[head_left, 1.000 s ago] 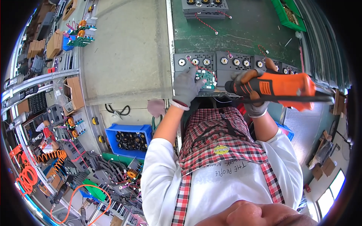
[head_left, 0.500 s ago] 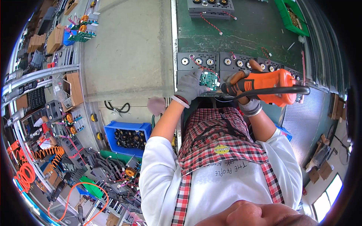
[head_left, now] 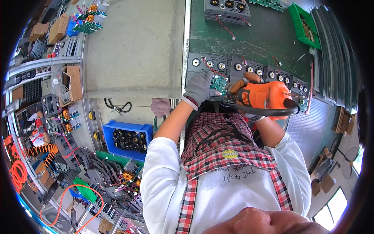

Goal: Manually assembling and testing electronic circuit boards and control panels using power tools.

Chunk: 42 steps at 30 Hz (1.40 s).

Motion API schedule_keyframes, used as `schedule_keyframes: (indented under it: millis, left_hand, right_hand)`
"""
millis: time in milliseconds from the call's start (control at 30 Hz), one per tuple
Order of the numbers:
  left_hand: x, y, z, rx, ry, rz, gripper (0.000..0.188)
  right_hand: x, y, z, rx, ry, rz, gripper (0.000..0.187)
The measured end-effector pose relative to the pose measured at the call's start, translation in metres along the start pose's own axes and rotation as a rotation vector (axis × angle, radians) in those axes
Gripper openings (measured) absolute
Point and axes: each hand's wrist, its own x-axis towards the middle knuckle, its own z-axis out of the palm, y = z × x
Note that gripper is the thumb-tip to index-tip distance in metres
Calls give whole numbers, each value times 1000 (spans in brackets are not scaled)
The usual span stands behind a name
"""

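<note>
Since everything's sitting on it, green workbench [head_left: 249,45]: scuffed top, near edge facing the person.
Grey housings [head_left: 196,69]: in a row along that edge, rigid-looking.
Orange power driver [head_left: 259,95]: nose aimed at the green circuit board [head_left: 219,84]. Probably hefty, so grab round the body, clear of the black cord [head_left: 269,112].
Right hand [head_left: 237,84]: gloved, fingers wrapped round the driver.
Left hand [head_left: 198,87]: gloved, fingers and thumb at the board's left side; can't tell if pinching or just pressing.
Circuit board: over the leftmost housing's near part, between both hands. Likely light, stiff, kinda fragile; I'd stick to the edges, off the components.
</note>
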Motion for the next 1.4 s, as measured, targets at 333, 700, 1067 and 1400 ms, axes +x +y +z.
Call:
schedule_keyframes:
  millis: [333,700,1067,1400]
  left_hand:
    - [-20,-29,-8,-1484,89,-407,25]
    - [-51,-6,-9,-2111,-13,-295,13]
    - [-47,0,6,-2369,45,-249,16]
    - [-40,2,-5,-2122,31,-218,19]
  right_hand:
    - [21,-46,37,-221,-269,-685,77]
    - [30,-61,69,-18,-387,-748,86]
    - [36,-51,76,-22,-337,-738,89]
    - [43,-53,74,-129,-294,-708,93]
